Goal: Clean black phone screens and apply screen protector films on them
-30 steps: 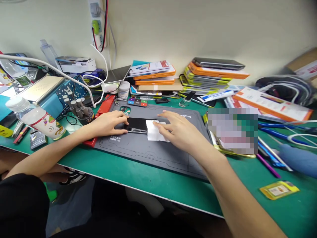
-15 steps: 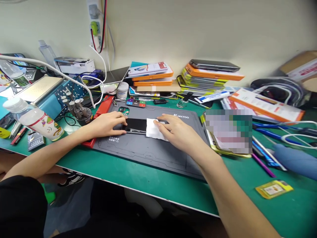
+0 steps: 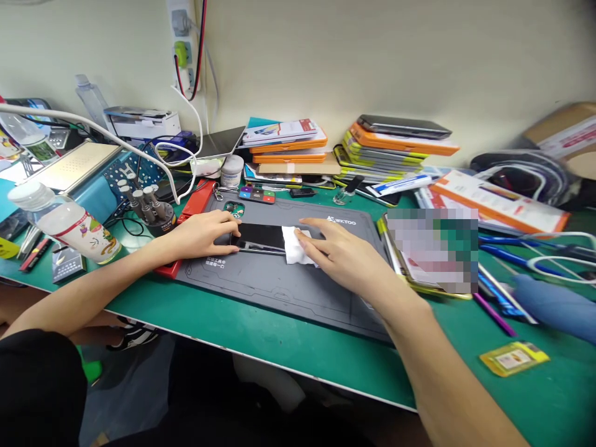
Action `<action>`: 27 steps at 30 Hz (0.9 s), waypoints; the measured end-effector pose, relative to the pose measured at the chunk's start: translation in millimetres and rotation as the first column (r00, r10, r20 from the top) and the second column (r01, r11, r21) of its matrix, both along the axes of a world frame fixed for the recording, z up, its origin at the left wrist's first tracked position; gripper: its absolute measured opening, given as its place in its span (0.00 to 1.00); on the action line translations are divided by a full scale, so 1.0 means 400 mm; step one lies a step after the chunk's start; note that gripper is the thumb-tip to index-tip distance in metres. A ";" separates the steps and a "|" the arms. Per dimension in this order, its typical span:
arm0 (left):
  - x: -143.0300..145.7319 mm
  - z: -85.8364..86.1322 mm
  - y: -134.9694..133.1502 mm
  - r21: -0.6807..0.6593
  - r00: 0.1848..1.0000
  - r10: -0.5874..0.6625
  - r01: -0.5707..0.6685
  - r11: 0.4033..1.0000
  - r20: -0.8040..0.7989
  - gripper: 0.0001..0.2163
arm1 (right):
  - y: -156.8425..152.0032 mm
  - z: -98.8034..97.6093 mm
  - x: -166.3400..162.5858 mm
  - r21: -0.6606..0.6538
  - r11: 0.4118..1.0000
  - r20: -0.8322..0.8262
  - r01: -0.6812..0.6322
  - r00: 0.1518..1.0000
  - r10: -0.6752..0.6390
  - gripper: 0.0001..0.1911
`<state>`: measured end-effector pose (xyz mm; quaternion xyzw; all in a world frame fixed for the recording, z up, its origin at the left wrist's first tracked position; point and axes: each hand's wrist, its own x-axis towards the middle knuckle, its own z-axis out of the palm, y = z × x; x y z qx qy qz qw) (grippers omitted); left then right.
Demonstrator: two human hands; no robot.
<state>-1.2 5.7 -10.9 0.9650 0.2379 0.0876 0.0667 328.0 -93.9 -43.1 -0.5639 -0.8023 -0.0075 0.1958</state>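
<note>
A black phone-like slab with a glossy screen (image 3: 261, 236) lies flat on the dark grey work mat (image 3: 274, 282). My left hand (image 3: 207, 236) closes round its left end, thumb at the near edge and fingers at the far edge. Toward the slab's right end, my right hand (image 3: 342, 254) presses a folded white tissue (image 3: 292, 247) onto the screen with its fingertips. The tissue and hand hide the right end of the slab.
A red tool (image 3: 198, 202) borders the mat's left side, near a drink bottle (image 3: 69, 223) and a bit holder (image 3: 151, 211). Stacked boxes (image 3: 386, 146) line the wall. Right of the mat are a partly blurred packet (image 3: 433, 248), blue-handled tools and a yellow packet (image 3: 514, 358).
My right hand has slid the tissue slightly to the right along the screen. My left hand keeps its hold on the left end.
</note>
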 end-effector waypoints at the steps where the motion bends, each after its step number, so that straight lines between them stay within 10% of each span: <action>1: 0.000 0.000 0.000 -0.003 1.000 0.003 -0.003 1.000 0.001 0.14 | -0.005 0.004 -0.003 0.010 1.000 0.018 -0.016 1.000 0.016 0.29; 27: 0.004 -0.030 0.008 0.077 0.998 -0.046 0.042 0.996 0.045 0.13 | -0.089 0.009 -0.064 0.135 0.962 0.211 -0.236 0.956 0.204 0.19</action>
